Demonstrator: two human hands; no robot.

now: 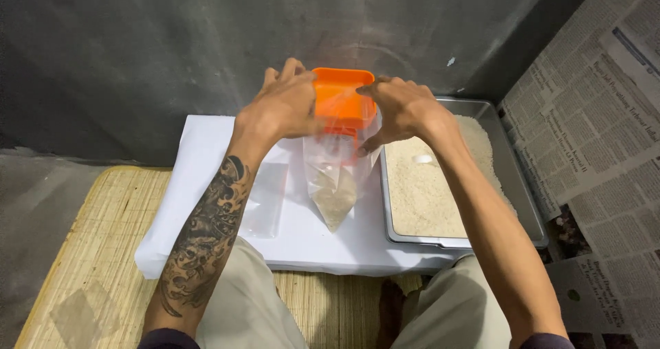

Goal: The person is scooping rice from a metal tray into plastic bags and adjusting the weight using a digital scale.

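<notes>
My left hand (285, 105) and my right hand (402, 108) hold an orange plastic funnel-like scoop (340, 98) from both sides, above the mouth of a clear plastic bag (333, 177). The bag hangs below the orange piece over a white board (206, 184) and has a small heap of white rice in its pointed bottom. My right fingers also pinch the bag's top edge. Just right of the bag stands a metal tray (512, 177) filled with white rice.
More clear plastic bags (265, 198) lie flat on the white board left of the hanging bag. A woven mat (89, 253) covers the floor under my knees. Newspaper sheets (598, 115) line the right side. A dark grey wall stands behind.
</notes>
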